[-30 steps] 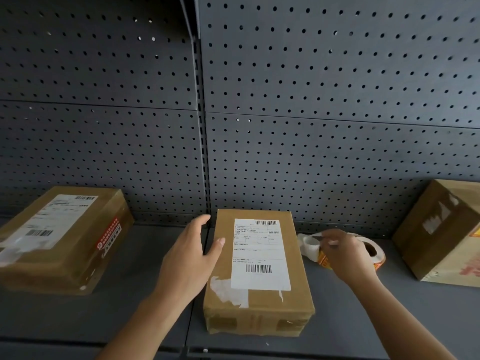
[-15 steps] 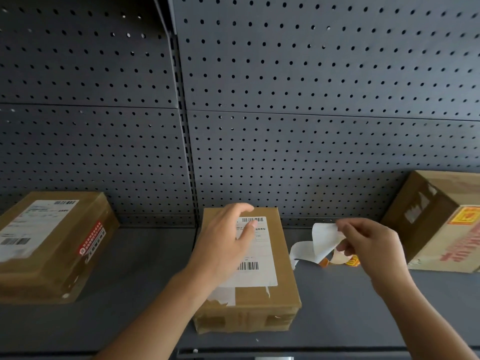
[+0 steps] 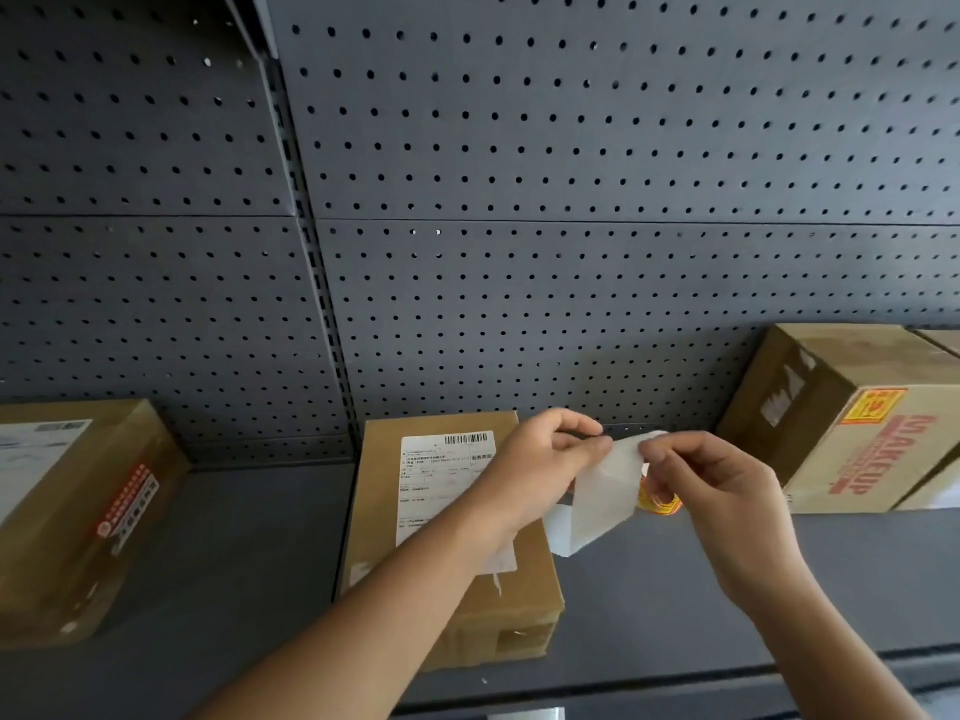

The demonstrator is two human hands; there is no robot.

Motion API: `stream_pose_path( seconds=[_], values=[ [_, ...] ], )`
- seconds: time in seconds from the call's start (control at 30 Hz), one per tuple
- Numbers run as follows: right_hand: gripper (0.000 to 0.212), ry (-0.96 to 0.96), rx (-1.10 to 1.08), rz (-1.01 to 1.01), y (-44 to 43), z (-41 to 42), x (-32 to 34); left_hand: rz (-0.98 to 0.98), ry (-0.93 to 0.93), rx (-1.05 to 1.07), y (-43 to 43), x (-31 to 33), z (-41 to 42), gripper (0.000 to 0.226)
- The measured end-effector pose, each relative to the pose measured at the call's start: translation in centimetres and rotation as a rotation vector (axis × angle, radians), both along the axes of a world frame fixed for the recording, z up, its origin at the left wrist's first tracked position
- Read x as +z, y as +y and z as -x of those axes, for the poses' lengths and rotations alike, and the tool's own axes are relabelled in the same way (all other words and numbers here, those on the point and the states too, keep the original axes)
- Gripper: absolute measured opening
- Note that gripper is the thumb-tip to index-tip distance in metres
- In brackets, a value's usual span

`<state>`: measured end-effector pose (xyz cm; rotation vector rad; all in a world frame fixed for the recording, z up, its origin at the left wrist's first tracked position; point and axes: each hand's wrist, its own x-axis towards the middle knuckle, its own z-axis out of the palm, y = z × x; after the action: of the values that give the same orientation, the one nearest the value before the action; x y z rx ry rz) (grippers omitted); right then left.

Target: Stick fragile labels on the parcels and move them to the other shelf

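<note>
White label strip, fingers of left hand and right hand pinching its top edge, beside parcel

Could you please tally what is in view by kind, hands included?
Cardboard parcels: 3 (left parcel, middle parcel, right parcel; the sliver at the right edge uncounted)
Hands: 2 (left hand, right hand)
Label strip: 1, pinched by both hands
Total: 6
</note>
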<state>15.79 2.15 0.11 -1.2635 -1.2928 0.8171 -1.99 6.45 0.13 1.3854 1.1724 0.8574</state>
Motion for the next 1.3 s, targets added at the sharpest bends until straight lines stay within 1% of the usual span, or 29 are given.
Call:
stream_pose_path(
  seconds=[0.1, 0.17, 0.23, 0.37, 0.5, 0.6, 0.7, 1.03, 1.1, 1.2, 1.3],
  values=[
    [0.008, -0.008, 0.030, 0.009, -0.2, -0.1, -0.5, 0.124, -0.243, 0.016, 0.2, -0.5, -0.3, 0.027],
    [0.008, -0.050, 0.024, 0.010, -0.2, -0.2, -1.1, 0.132, -0.296, 0.023, 0.1, -0.8, -0.3, 0.033],
    [0.011, -0.131, -0.031, -0.021, -0.2, -0.3, -1.6, 0.111, -0.301, 0.021, 0.0, -1.1, -0.4, 0.036],
    [0.011, -0.370, -0.129, -0.151, 0.4, -0.3, -1.6, 0.058, -0.271, 0.029, -0.3, -1.4, -0.6, 0.042],
    [0.012, -0.533, -0.158, -0.162, 1.2, 0.0, -1.9, 0.041, -0.297, 0.023, -0.4, -1.5, -0.5, 0.043],
    [0.019, -0.687, -0.206, -0.187, 1.6, 0.3, -2.0, 0.020, -0.281, 0.024, -0.5, -1.7, -0.4, 0.042],
    [0.020, -0.760, -0.185, -0.190, 1.7, 0.3, -1.7, -0.006, -0.256, 0.025, -0.6, -2.0, -0.5, 0.041],
    [0.006, -0.708, -0.107, -0.082, 1.9, -0.2, -1.5, -0.079, -0.206, 0.001, -0.7, -2.6, -0.6, 0.040],
    [0.006, -0.650, -0.092, -0.041, 2.0, -0.3, -1.4, -0.088, -0.195, -0.004, -0.8, -2.7, -0.5, 0.040],
    [0.010, -0.523, -0.063, 0.072, 2.1, -0.4, -1.0, -0.108, -0.168, -0.017, -0.9, -2.8, -0.6, 0.039],
    [0.012, -0.506, -0.062, 0.134, 2.3, -0.5, -0.9, -0.119, -0.126, -0.020, -1.0, -2.8, -0.7, 0.039]
  ],
)
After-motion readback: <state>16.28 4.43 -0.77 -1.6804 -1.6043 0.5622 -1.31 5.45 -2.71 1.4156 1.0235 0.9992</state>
